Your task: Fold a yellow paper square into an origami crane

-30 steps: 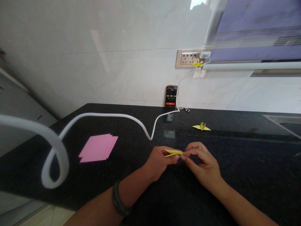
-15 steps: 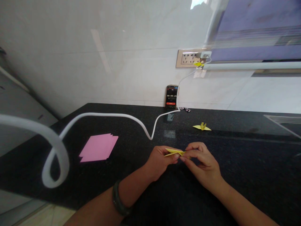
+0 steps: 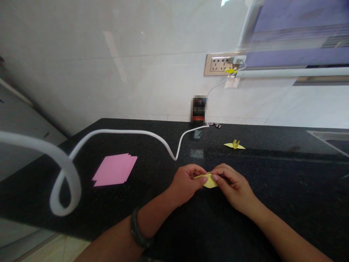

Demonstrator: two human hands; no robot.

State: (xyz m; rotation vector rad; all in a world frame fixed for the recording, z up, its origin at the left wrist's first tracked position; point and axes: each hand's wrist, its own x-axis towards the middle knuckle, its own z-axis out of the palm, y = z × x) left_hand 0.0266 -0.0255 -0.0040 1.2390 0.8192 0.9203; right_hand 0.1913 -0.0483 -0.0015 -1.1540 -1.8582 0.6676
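Observation:
Between both hands is a piece of folded yellow paper [image 3: 210, 181], its broad lower face turned toward me. My left hand [image 3: 188, 183] pinches its left part, thumb on the front. My right hand [image 3: 231, 185] grips the right side in the same way, thumb near the middle. Fingers cover much of the paper's upper part and both ends. Farther back on the black counter [image 3: 163, 225] sits a yellow origami crane [image 3: 235, 145] with its wings spread. Off to the left lies a stack of pink paper sheets [image 3: 114, 170], slightly fanned.
A white cable [image 3: 131, 131] loops across the left and runs to a wall socket [image 3: 215, 65]. A phone [image 3: 199, 110] leans against the tiled wall, beside a small patterned strip [image 3: 216, 125]. At the right edge is a sink rim [image 3: 324, 143].
The yellow paper has turned from edge-on, with two points showing at left, to a broad face toward me. My right fingers have closed in over its right side.

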